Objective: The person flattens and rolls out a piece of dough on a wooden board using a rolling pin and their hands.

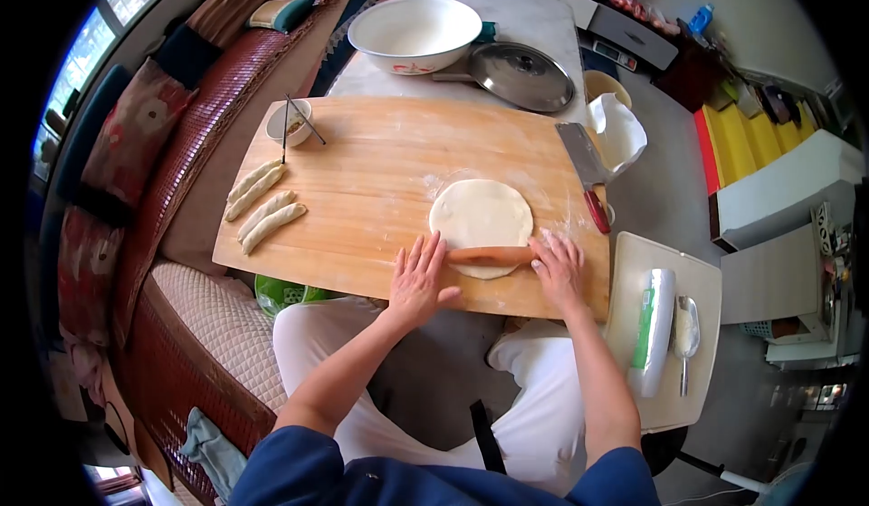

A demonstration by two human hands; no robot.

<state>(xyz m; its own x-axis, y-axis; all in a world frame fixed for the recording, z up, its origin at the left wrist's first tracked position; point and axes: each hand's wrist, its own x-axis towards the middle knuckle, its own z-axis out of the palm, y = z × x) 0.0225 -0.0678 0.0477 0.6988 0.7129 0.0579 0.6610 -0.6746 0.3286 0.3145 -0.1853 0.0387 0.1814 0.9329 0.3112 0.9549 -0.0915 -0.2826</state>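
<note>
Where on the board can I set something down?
The widest bare patch is the middle of the board, between the rolls and the dough. Another runs along the far side, between the small bowl and the cleaver. Crowded: the near right, where left hand, right hand, pin and dough cluster.

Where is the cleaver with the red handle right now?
In the head view, the cleaver lies along the right edge of the wooden board, to the right of the flat dough and a little beyond the right hand.
</note>
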